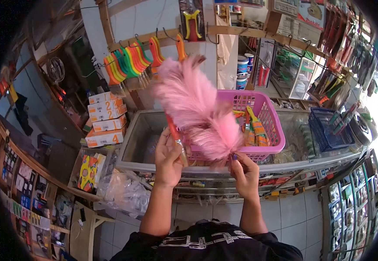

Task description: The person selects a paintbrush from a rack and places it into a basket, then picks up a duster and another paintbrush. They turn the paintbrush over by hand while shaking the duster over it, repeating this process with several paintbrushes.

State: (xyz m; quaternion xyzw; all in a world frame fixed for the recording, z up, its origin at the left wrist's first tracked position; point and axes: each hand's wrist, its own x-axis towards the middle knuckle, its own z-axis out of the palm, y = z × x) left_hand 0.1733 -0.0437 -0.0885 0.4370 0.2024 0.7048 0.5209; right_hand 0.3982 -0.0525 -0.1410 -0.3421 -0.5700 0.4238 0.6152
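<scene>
A fluffy pink duster (193, 93) is raised in front of me, its head slanting up to the left. My right hand (245, 174) pinches the duster at its lower end, where the grip is mostly hidden by my fingers. My left hand (168, 158) is closed around a paintbrush (173, 129) with a red-orange handle, its bristles pointing down. The duster's fluff covers the top of that handle. Just behind the duster stands a pink plastic basket (278, 140), holding several paintbrushes (258, 130) with orange and green wrappers.
The basket rests on a glass display counter (130, 130). Colourful paintbrushes (130, 61) hang from hooks on a wooden rail. Stacked orange-and-white boxes (106, 122) stand at left. A dark blue basket (328, 130) sits at right. Clear plastic bags (126, 193) lie at lower left.
</scene>
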